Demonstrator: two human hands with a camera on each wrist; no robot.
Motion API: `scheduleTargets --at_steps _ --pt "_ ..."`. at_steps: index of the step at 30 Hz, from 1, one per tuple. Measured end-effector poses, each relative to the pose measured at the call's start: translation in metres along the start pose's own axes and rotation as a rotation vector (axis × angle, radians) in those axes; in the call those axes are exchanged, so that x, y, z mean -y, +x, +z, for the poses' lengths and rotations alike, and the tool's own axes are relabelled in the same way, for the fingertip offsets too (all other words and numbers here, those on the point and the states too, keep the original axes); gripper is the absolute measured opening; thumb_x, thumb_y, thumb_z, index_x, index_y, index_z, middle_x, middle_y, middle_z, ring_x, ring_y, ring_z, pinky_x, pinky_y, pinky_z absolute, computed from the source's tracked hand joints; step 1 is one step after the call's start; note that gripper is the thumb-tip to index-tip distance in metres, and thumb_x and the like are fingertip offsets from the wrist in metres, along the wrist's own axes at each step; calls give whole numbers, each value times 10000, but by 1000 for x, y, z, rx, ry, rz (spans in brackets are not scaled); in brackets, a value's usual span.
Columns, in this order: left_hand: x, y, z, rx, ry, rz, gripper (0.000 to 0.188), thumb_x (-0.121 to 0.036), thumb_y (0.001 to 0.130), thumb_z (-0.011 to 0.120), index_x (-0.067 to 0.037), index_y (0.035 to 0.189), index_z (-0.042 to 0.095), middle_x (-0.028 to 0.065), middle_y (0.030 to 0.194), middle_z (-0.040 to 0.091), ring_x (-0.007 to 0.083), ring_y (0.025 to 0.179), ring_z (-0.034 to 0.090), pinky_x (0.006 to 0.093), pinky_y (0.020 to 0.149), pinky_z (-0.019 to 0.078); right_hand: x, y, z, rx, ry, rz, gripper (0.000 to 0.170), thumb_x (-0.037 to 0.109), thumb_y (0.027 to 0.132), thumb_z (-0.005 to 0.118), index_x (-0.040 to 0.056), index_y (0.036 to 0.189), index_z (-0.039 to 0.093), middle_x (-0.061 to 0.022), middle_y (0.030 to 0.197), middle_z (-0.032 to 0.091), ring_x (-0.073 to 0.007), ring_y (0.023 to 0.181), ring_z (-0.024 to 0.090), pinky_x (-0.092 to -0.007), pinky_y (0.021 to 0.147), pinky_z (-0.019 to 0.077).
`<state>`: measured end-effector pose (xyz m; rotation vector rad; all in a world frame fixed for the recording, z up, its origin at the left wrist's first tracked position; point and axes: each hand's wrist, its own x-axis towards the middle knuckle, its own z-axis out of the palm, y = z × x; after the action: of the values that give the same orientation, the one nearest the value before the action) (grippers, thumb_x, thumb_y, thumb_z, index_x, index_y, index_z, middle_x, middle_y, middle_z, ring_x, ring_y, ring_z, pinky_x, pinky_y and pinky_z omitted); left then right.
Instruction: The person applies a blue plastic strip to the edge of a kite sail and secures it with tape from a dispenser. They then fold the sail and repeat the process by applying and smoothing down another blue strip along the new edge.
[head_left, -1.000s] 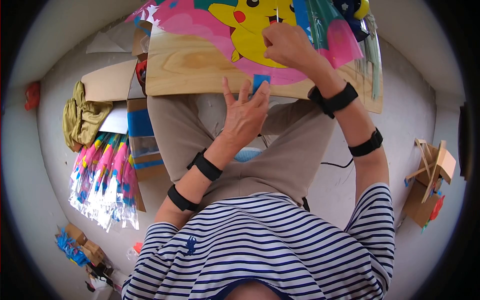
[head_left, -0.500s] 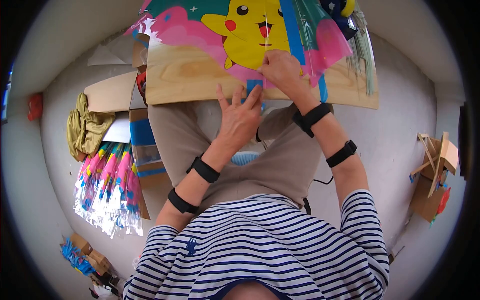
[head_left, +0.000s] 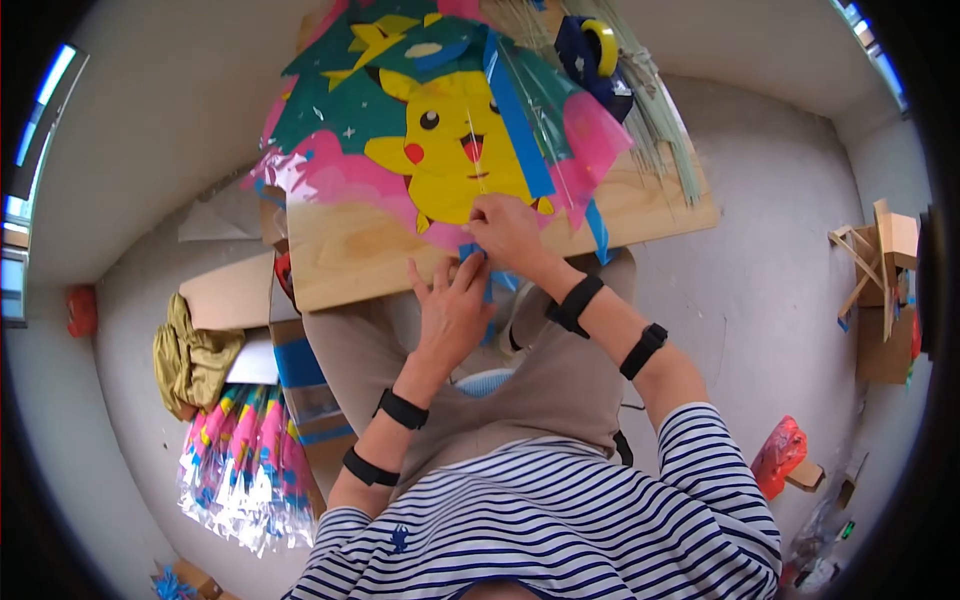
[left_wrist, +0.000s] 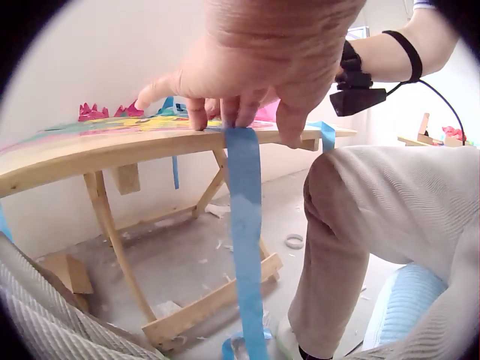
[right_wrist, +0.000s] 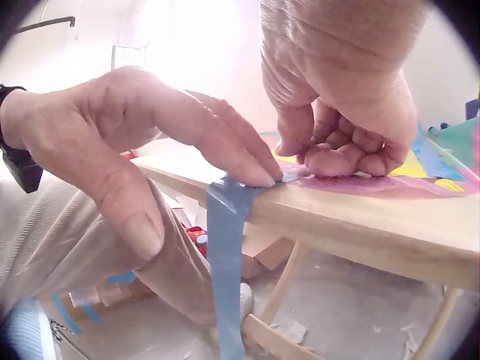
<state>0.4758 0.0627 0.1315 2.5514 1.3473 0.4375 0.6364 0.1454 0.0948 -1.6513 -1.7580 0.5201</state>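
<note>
A plastic sheet with a yellow cartoon figure (head_left: 440, 180) on pink and green lies on the wooden table (head_left: 350, 270). At the near table edge my left hand (head_left: 455, 315) presses with straight fingertips on a blue strip (left_wrist: 244, 202), which hangs over the edge toward the floor. Just above it my right hand (head_left: 508, 235) rests with curled fingers (right_wrist: 337, 161) on the sheet's pink lower border; nothing shows between them. A thin pale line (head_left: 478, 160) runs up the figure from the right hand.
A dark blue tape dispenser with a yellow roll (head_left: 602, 48) and a bundle of thin pale sticks (head_left: 665, 140) lie at the table's right. Another blue strip (head_left: 597, 230) hangs off the edge there. Shiny printed sheets (head_left: 245, 460) hang at left by a box (head_left: 315, 385).
My right hand has slid down the sheet to the near edge, beside the left hand. My left hand stays on the blue strip. The head view has shifted, showing more of the sheet.
</note>
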Motion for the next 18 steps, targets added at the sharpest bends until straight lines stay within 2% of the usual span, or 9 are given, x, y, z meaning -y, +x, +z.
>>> scheduleTargets --at_steps 1,6,8,11,14,18 --pt "2 0 0 3 -15 5 699 -193 722 808 -96 1369 564 26 1407 536 308 1255 492 766 1109 146 -4 4 -2 -47 50 22 171 206 759 739 66 786 643 -144 841 666 -356 846 655 -461 720 503" --pt "6 2 -6 -1 -101 -7 697 -211 741 803 -123 1387 554 67 1410 557 321 1292 483 738 1128 147 -61 4 -57 -537 -119 83 149 172 792 726 55 825 639 -118 890 663 -340 838 655 -448 739 514" --pt "8 -2 -6 -18 -128 -4 677 -215 751 798 -113 1377 563 76 1410 553 327 1307 474 721 1137 150 -74 -9 -95 -588 -195 330 150 170 812 723 49 840 638 -118 905 663 -333 841 659 -445 732 518" --pt "13 0 -1 -37 -130 -28 623 -200 772 797 -93 1350 590 86 1421 557 338 1340 461 683 1157 138 -104 -38 -107 -508 -259 390 159 185 827 726 55 865 643 -122 898 661 -330 842 666 -442 721 521" --pt "25 11 3 -93 -74 -93 592 -186 787 790 -88 1339 599 91 1429 548 342 1363 443 682 1152 158 -100 -36 -98 -474 -245 211 156 183 827 720 56 880 645 -124 887 662 -330 849 669 -436 715 524" --pt "39 17 0 -105 -41 -165 576 -183 795 787 -84 1331 603 96 1441 537 340 1379 428 676 1150 172 -57 4 -71 -336 -359 191 188 193 778 744 65 881 654 -127 880 681 -344 838 677 -428 716 547"
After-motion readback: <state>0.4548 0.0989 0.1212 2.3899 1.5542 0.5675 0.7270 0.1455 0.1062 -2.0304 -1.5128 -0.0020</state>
